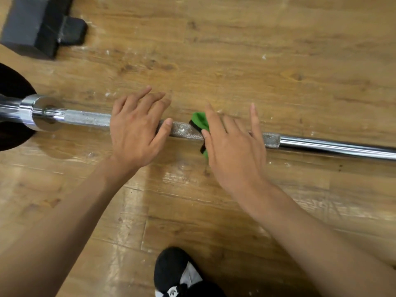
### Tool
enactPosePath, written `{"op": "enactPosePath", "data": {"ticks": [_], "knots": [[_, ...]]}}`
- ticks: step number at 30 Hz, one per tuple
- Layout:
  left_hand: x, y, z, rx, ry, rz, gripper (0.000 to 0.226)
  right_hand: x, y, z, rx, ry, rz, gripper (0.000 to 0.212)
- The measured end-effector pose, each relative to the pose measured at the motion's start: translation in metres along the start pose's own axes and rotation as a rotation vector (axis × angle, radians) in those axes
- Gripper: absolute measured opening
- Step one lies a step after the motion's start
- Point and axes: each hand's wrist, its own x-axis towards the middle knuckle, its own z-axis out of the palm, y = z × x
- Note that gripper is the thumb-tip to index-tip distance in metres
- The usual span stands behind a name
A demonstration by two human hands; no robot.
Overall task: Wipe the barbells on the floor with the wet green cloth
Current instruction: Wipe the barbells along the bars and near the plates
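Barbell (332, 146) was seen lying on the wooden floor (235, 50), with its shaft running across the view from left to right. At the left end, a chrome collar (40, 112) was set against a black weight plate (10, 116). The left hand (135, 133) was laid flat over the knurled part of the shaft, its fingers straight and slightly spread and its thumb stretched along the bar; nothing was gripped by it. Just to its right, the green cloth (200, 123), edged in black, was draped over the shaft and pressed down by the right hand (233, 144). That hand's fingers were held straight and fanned apart, not curled round the cloth or the bar. Most of the cloth was hidden beneath the palm. A short length of bare knurling was left showing between the two hands. A dark block (36, 24) was placed on the floor at the upper left, well apart from the bar. A black and white shoe (177, 275) was visible at the lower edge.
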Motion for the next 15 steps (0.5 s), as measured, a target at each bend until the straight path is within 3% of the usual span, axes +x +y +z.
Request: {"op": "enactPosePath", "data": {"ticks": [4, 8, 12, 15], "knots": [[0.007, 0.002, 0.002, -0.019, -0.024, -0.015, 0.054, -0.043, 0.07, -0.015, 0.008, 0.119, 0.107, 0.046], [0.016, 0.004, 0.006, 0.008, -0.009, -0.051, 0.051, -0.024, 0.049, -0.002, 0.058, 0.196, 0.272, 0.042], [0.031, 0.0, 0.008, 0.019, -0.04, -0.057, 0.051, 0.023, -0.01, 0.018, 0.088, 0.11, 0.11, 0.042], [0.039, -0.01, 0.008, -0.001, -0.067, -0.015, 0.051, 0.039, 0.001, 0.012, 0.029, 0.075, -0.002, 0.043]]}}
